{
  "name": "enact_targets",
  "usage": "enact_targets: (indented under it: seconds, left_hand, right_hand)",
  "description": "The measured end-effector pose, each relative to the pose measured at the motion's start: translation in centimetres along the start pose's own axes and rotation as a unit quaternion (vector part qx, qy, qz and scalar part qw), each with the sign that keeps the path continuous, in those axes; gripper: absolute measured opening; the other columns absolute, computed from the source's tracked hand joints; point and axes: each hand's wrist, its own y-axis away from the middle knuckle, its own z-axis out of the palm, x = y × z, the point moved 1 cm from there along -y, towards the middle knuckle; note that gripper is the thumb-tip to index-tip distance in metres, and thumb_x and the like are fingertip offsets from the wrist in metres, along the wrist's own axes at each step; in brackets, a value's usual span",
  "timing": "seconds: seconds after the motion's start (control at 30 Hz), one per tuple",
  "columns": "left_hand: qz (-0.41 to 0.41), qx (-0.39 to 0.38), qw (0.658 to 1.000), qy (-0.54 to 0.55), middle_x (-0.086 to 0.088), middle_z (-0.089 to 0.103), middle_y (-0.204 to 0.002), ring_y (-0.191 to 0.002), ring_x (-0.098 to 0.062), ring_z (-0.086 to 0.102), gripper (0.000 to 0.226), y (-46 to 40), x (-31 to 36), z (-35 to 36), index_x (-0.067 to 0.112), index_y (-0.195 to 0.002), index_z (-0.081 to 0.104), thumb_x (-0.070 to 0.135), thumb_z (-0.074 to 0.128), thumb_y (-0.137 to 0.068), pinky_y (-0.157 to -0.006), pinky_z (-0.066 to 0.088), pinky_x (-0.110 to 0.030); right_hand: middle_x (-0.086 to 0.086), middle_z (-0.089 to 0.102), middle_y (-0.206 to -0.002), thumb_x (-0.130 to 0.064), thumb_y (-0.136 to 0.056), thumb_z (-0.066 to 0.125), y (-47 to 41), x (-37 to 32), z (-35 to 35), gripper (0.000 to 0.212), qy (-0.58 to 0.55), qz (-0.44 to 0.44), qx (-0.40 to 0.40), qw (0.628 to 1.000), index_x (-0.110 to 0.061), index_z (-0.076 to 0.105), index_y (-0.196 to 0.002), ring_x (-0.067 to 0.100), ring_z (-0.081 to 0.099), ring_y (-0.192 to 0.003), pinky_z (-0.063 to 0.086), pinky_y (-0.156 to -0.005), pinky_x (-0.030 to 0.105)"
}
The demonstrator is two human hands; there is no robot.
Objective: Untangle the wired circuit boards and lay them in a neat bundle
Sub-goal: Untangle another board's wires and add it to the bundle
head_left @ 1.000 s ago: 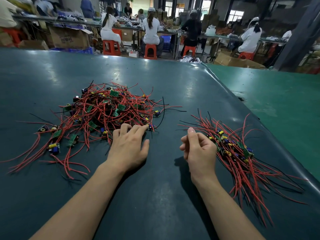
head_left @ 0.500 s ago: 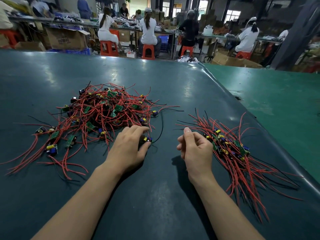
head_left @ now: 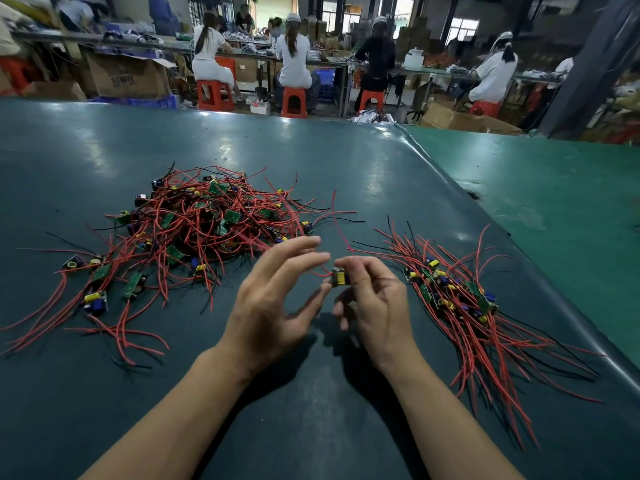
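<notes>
Red-wired board [head_left: 339,277] sits pinched in the right hand [head_left: 375,299] between pile [head_left: 207,223] and bundle [head_left: 450,292]; left hand [head_left: 273,299] hovers released. Draw wires straight, then lay parallel on the bundle.

Both hands have lifted off the table and met over one board.

The left hand [head_left: 273,303] has left the tangled pile [head_left: 194,230], fingers spread; the right hand [head_left: 372,299] now pinches a small circuit board [head_left: 339,277] trailing a red wire.
</notes>
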Motion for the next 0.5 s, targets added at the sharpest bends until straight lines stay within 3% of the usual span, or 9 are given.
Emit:
enact_targets:
  seconds: [0.1,0.17,0.27,0.33,0.43,0.5]
  left_hand:
    - [-0.001,0.059,0.998,-0.009,-0.013,0.062,-0.100,-0.094,-0.022,0.061,0.012,0.0,0.3,-0.4,-0.001,-0.085,0.068,0.009,0.075,-0.081,-0.081,0.051,-0.033]
    - [0.002,0.066,0.998,-0.009,-0.011,0.058,-0.090,-0.082,-0.016,0.057,0.015,0.1,0.6,-0.4,0.000,-0.074,0.065,0.009,0.074,-0.081,-0.071,0.047,-0.024]
    - [0.010,0.073,0.997,-0.013,-0.008,0.054,-0.077,-0.067,-0.017,0.052,0.026,0.2,0.7,-0.4,0.003,-0.063,0.061,0.013,0.073,-0.083,-0.061,0.044,-0.025]
    - [0.017,0.039,0.999,-0.009,-0.003,0.053,-0.063,-0.057,-0.019,0.049,0.034,0.4,0.4,-0.1,0.007,-0.057,0.060,0.020,0.069,-0.088,-0.054,0.043,-0.030]
    - [-0.088,-0.066,0.994,-0.016,0.006,0.060,-0.057,-0.051,-0.014,0.053,0.041,0.7,0.1,0.5,0.017,-0.062,0.069,0.047,0.060,-0.089,-0.051,0.046,-0.034]
    - [-0.195,-0.077,0.978,0.006,0.010,0.067,-0.064,-0.055,-0.010,0.060,0.039,0.8,0.0,0.6,0.022,-0.075,0.072,0.058,0.059,-0.086,-0.055,0.050,-0.032]
  right_hand:
    - [-0.003,0.066,-0.061,-0.016,-0.102,0.046,-0.4,-0.4,-0.1,0.012,-0.091,0.054,0.032,0.994,-0.007,0.050,-0.095,0.013,0.051,-0.036,0.033,-0.030,0.017]
    - [0.001,0.069,-0.063,-0.017,-0.104,0.041,-0.5,-0.4,-0.1,0.012,-0.112,0.065,0.050,0.990,-0.012,0.043,-0.093,0.015,0.050,-0.035,0.033,-0.030,0.017]
    - [0.010,0.074,-0.075,-0.019,-0.106,0.037,-0.6,-0.1,0.0,0.012,-0.121,0.076,0.048,0.989,-0.016,0.036,-0.094,0.017,0.050,-0.035,0.034,-0.031,0.018]
    - [0.011,0.075,-0.078,-0.019,-0.106,0.037,-0.6,-0.1,0.1,0.012,-0.128,0.077,0.040,0.988,-0.017,0.034,-0.095,0.017,0.051,-0.035,0.035,-0.031,0.018]
    - [0.013,0.074,-0.082,-0.019,-0.106,0.037,-0.2,-0.3,0.4,0.010,-0.125,0.097,-0.010,0.987,-0.018,0.034,-0.096,0.018,0.055,-0.041,0.039,-0.034,0.021]
    - [0.013,0.066,-0.072,-0.019,-0.105,0.040,0.4,-0.4,0.7,0.009,-0.106,0.117,-0.044,0.986,-0.017,0.036,-0.097,0.018,0.056,-0.044,0.041,-0.036,0.023]
